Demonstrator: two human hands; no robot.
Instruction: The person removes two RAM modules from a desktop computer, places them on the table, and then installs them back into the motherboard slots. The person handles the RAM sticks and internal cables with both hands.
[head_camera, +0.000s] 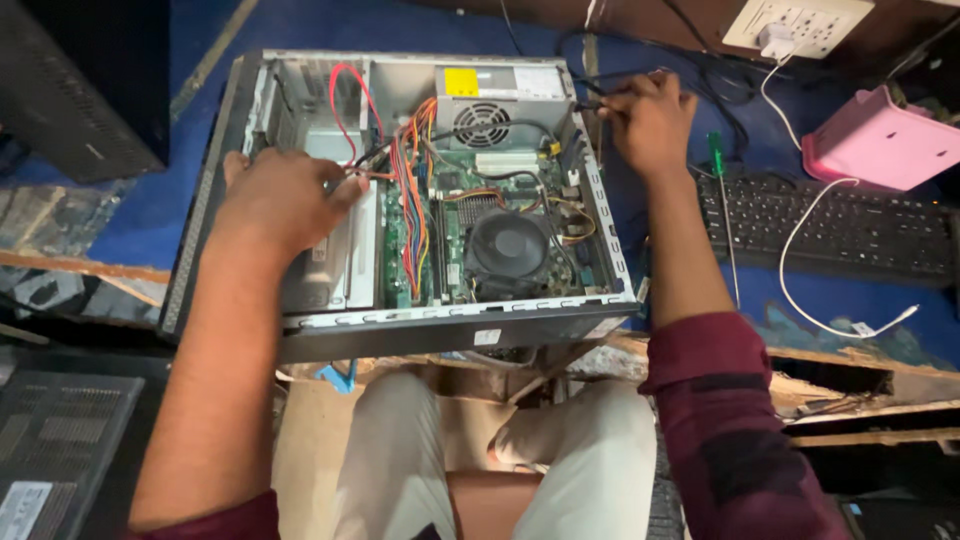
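Your left hand (285, 195) rested inside the open computer case (215, 190), a boxy sheet-metal shell of dull grey steel with punched edges, lying on its side on a blue work surface (150, 215). The hand lay knuckles up over the smooth metal drive bay (340, 265), and its fingers were curled around a bundle of thin, colourful wires (410, 190), orange, red and yellow, that fanned down across the green circuit board (455, 245). A glossy red flat cable (350, 95) looped above your fingertips.

Your right hand (648, 120) was outside the case at its rear right corner, closed in a pinch on a black cable (590, 85) beside the boxy grey power supply (495, 100) with its round wire fan grille. How firmly the plug end was gripped could not be told.

In the middle of the board sat a round black plastic cooler fan (508, 245) over finned metal.

To the right of the case, a green-handled screwdriver (722, 200) with a slim steel shaft lay beside a black keyboard (835, 225) with matte keys. A thin white cable (800, 270) curved over the keyboard, and a pink plastic box (880, 140) with rounded corners stood behind it. A white wall socket plate (800, 25) showed at the top edge. Both forearms were bare, with dark red sleeves pushed up, and your knees in pale cloth trousers showed below the case.
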